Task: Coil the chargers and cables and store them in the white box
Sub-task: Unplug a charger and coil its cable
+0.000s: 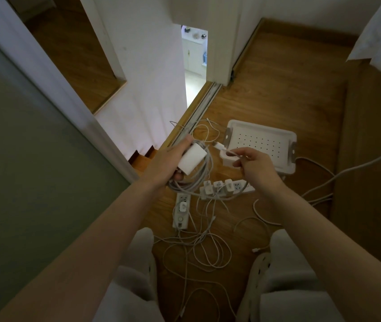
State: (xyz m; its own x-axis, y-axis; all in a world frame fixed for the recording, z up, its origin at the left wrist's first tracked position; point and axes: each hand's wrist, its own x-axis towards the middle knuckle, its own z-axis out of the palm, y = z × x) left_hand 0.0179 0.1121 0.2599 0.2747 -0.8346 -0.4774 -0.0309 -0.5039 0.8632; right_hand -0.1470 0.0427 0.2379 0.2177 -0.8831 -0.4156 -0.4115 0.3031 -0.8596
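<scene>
Grip check from my remote seat, left to right: the left hand [166, 163] is wrapped round a smooth, blocky white charger [193, 159]. Its rubbery pale cable [194, 182] is wound into a fat oval loop that hangs under the palm. The loose end runs off toward 3 o'clock, where the right hand [257, 166] pinches it between thumb and forefinger. The little connector [218, 145] pokes out toward 10 o'clock.

The white box [284, 138] is at about 1 o'clock from that hand, down on the wooden floor [277, 89]. It's rectangular plastic with rounded corners, a dotted bottom and grey end latches.

At 6 o'clock below the hands are two white power strips [181, 212], one carrying chunky cube adapters [217, 187]. Further down there's a spaghetti tangle of thin white cords [198, 247].
</scene>
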